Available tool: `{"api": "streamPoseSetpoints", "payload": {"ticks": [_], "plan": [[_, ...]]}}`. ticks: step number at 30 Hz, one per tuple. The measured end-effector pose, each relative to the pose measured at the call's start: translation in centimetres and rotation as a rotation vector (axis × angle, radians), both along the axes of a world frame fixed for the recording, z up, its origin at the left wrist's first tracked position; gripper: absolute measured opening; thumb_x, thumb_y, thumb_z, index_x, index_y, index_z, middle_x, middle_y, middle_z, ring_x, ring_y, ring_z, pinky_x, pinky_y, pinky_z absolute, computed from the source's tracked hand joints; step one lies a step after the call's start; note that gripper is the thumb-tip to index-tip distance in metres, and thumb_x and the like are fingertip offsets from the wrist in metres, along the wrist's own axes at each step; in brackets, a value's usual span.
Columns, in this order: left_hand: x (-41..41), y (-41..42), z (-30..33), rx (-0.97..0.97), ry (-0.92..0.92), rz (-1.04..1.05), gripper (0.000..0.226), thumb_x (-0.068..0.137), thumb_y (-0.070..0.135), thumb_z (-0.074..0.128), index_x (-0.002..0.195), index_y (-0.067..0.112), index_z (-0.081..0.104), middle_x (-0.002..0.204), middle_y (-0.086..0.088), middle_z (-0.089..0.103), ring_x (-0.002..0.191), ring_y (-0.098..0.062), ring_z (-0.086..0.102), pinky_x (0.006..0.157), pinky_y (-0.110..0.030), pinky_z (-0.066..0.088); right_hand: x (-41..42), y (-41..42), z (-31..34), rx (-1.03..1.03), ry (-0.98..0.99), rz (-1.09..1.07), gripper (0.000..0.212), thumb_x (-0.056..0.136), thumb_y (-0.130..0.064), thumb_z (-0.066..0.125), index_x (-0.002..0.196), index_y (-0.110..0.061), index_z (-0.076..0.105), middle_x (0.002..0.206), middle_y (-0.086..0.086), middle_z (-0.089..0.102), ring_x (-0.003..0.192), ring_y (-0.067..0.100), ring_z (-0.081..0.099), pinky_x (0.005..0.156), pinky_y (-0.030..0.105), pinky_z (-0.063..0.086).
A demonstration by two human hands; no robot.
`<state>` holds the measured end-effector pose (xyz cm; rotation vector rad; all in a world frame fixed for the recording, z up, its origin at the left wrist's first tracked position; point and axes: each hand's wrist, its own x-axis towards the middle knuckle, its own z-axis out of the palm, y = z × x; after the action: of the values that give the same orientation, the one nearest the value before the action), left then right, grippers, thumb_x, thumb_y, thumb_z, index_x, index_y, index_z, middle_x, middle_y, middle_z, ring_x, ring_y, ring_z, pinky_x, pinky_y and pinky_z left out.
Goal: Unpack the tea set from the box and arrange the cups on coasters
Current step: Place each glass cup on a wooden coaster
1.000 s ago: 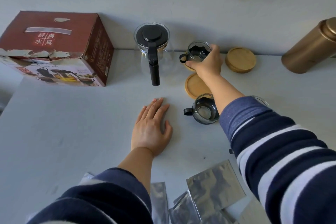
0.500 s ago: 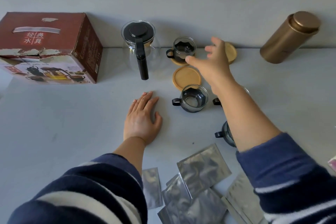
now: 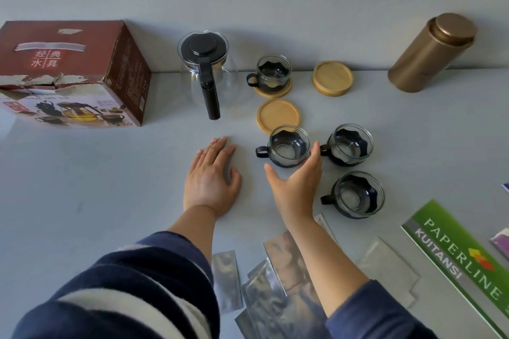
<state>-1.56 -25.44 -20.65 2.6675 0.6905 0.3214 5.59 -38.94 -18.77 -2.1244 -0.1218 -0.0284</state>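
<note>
One glass cup (image 3: 273, 72) with a black holder stands on a wooden coaster (image 3: 283, 92) near the wall. Two more coasters lie bare: one (image 3: 278, 116) in front of it, one stack (image 3: 332, 78) to its right. Three cups stand on the table itself: a middle one (image 3: 286, 149), a right one (image 3: 349, 147) and a nearer one (image 3: 356, 194). My right hand (image 3: 296, 183) is open, thumb and fingers spread around the near side of the middle cup, not closed on it. My left hand (image 3: 211, 177) lies flat and open on the table. The glass teapot (image 3: 205, 69) stands left of the cups.
The red cardboard box (image 3: 68, 74) sits at the back left against the wall. A bronze tin (image 3: 432, 53) stands at the back right. Silver foil pouches (image 3: 278, 281) lie near the front edge, and a green receipt book (image 3: 462, 259) at the right.
My right hand left the cup it set on the far coaster, drew back toward me and now cups around the middle cup. My left hand stayed flat.
</note>
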Motion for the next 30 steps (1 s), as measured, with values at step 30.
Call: {"api": "streamPoseSetpoints", "payload": {"ticks": [30], "plan": [[0.1,0.1,0.1,-0.007,0.026,-0.009,0.05,0.089,0.037,0.042,0.137,0.025,0.048,0.152,0.005,0.037,0.143,-0.011,0.027,0.119,-0.026,0.009,9.0,4.7,1.2,-0.05,-0.023,-0.031,0.083,0.064,-0.036,0.082,0.133,-0.01,0.044,0.13,0.004,0.054,0.123,0.03,0.043,0.098,0.042,0.04]]}}
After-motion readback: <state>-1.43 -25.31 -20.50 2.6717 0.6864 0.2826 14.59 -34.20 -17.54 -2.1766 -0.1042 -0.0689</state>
